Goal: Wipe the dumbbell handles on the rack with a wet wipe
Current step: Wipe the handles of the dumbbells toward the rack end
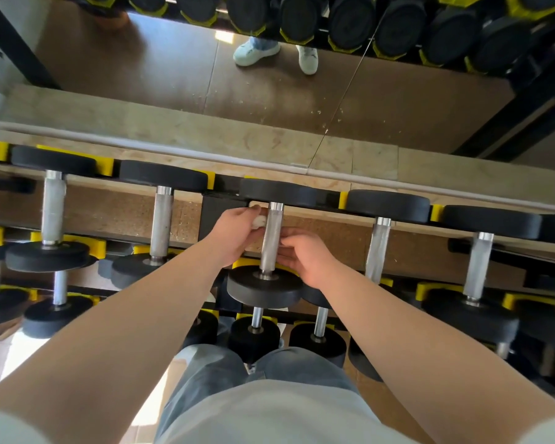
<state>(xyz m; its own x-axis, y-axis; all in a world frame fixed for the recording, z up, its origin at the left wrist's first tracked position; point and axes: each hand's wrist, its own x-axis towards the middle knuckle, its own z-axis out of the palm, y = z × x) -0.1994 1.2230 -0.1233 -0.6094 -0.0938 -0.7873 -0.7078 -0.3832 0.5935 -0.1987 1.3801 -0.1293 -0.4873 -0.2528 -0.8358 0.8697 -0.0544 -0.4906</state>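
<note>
A black dumbbell rack (pixel 210 216) with yellow cradles holds a top row of black dumbbells with metal handles. Both hands are at the middle dumbbell's handle (pixel 271 232). My left hand (pixel 237 233) grips a crumpled white wet wipe (pixel 259 221) against the handle's left side, near its far end. My right hand (pixel 305 259) is on the handle's right side with its fingers reaching under and behind it. Neighbouring handles stand to the left (pixel 161 221) and right (pixel 378 248).
Lower tiers hold smaller dumbbells (pixel 255 334) just in front of my legs. A wall mirror (pixel 173 68) behind the rack reflects the floor, white shoes and more dumbbells. A pale stone ledge (pixel 205 133) runs along the mirror's foot.
</note>
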